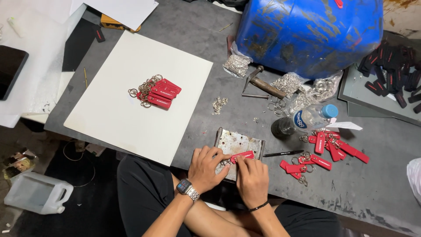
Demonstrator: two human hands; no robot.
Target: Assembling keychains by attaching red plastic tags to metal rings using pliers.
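My left hand [207, 168], with a watch on its wrist, and my right hand [252, 179] meet over a worn metal plate [239, 142] at the table's near edge. Together they pinch a red key tag [243, 155] with a small metal ring at its left end. A pile of finished red tags with rings [157, 92] lies on a white board [131, 105]. More loose red tags [326, 149] are spread to the right of my hands.
A blue drum [309, 33] stands at the back. Bags of metal rings [237, 65], a hammer [263, 85], a plastic bottle [305, 120] and a black pen [283, 153] lie nearby. Black tags [392, 66] sit far right. A white jug [37, 193] is on the floor.
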